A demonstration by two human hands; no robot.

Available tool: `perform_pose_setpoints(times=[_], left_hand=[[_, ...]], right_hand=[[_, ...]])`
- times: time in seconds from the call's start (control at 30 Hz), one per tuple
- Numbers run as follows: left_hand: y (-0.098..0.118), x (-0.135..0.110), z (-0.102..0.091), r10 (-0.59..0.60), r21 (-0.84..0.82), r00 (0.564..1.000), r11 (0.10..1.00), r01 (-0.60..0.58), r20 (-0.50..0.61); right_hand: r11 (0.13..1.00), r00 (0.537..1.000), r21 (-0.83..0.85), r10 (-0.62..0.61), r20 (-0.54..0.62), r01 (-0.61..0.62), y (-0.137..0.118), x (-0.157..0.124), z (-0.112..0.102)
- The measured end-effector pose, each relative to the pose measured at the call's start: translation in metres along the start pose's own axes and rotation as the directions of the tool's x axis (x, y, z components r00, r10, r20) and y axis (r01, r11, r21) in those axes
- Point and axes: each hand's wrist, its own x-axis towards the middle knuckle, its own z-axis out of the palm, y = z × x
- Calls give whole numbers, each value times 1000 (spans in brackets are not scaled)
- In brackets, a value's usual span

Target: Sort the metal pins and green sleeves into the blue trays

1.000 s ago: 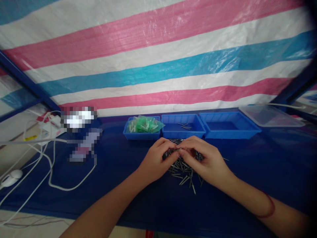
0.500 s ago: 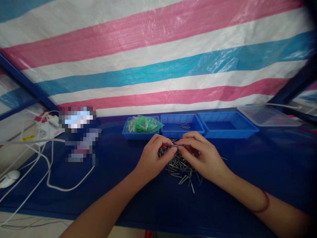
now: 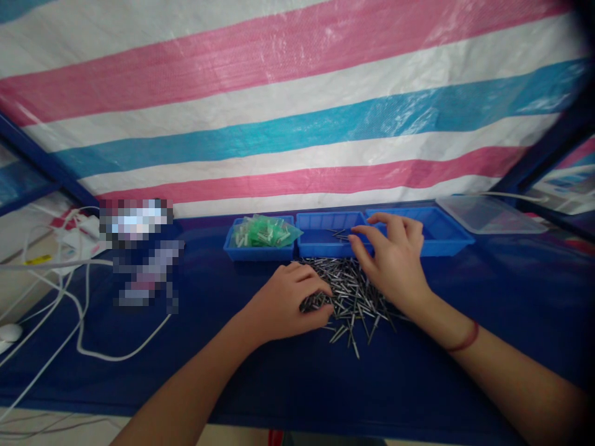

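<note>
A heap of thin metal pins (image 3: pixel 351 291) lies on the blue table (image 3: pixel 288 371) in front of me. My left hand (image 3: pixel 283 303) rests on the heap's left side, fingers curled around a bunch of pins. My right hand (image 3: pixel 395 257) is lifted over the front edge of the middle blue tray (image 3: pixel 311 238), thumb and forefinger pinched at the few pins (image 3: pixel 341 233) inside it; the other fingers are spread. I cannot see whether a pin is in the pinch.
Left blue tray (image 3: pixel 237 251) holds green packets. Right blue tray (image 3: pixel 441 238) sits partly behind my right hand. A clear plastic lid (image 3: pixel 490 215) lies far right. White cables (image 3: pixel 83 322) and a mouse (image 3: pixel 8 332) occupy the left. Striped tarp hangs behind.
My hands were together, pinching a pin over the heap. The right hand has since moved away and forward to the middle tray; the left hand has dropped onto the heap.
</note>
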Motion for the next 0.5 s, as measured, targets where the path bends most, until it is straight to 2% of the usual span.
perform_pose_setpoints(times=[0.07, 0.23, 0.5], left_hand=[[1, -2, -4, 63, 68, 995, 995, -69, 80], [2, -4, -3, 106, 169, 980, 976, -135, 170], [4, -4, 3, 128, 252, 969, 951, -181, 213]], right_hand=[[1000, 1000, -13, -4, 8, 5, -1, 0, -2], [994, 995, 82, -75, 71, 69, -13, -2, -11], [953, 970, 275, -178, 165, 128, -35, -10, -22]])
